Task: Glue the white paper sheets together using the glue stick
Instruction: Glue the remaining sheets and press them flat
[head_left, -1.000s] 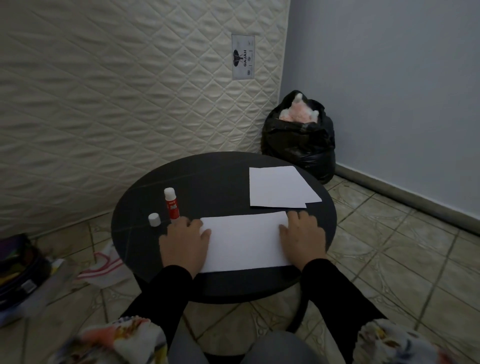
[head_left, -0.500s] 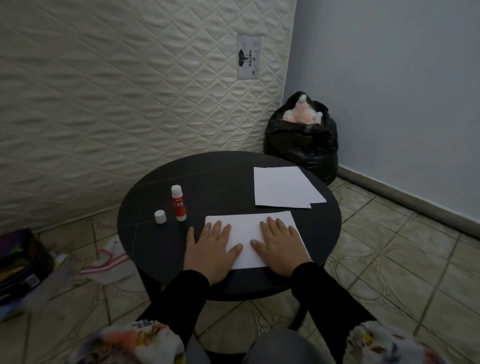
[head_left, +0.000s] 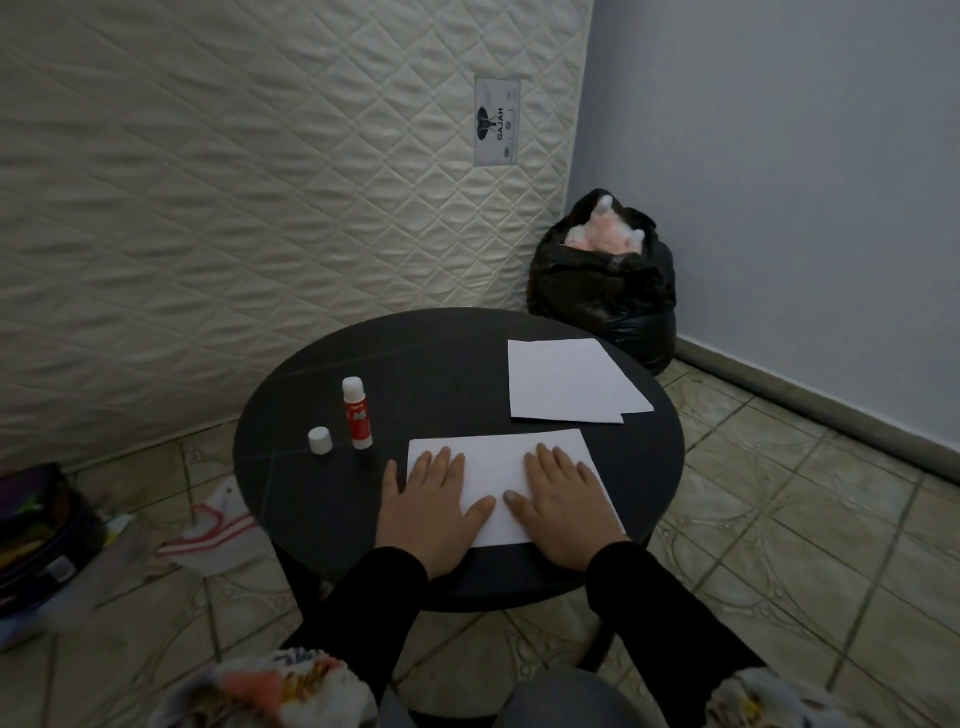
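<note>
Both hands (head_left: 434, 506) (head_left: 563, 506) flat on paper (head_left: 498, 467).

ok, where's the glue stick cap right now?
Head view: the white cap stands on the round black table, left side, just left of the upright glue stick and beyond the left hand.

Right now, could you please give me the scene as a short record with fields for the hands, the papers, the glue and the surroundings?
left hand: left hand flat, fingers straight, pressing on the near paper
right hand: right hand flat on the same sheet
other papers: spare sheets lie overlapped at the far right of the table, untouched
glue stick: glue stick stands upright, uncapped, left of the near paper
cap: cap stands apart, just left of the stick
surroundings: mattress leaning behind, black bag in the corner
</note>
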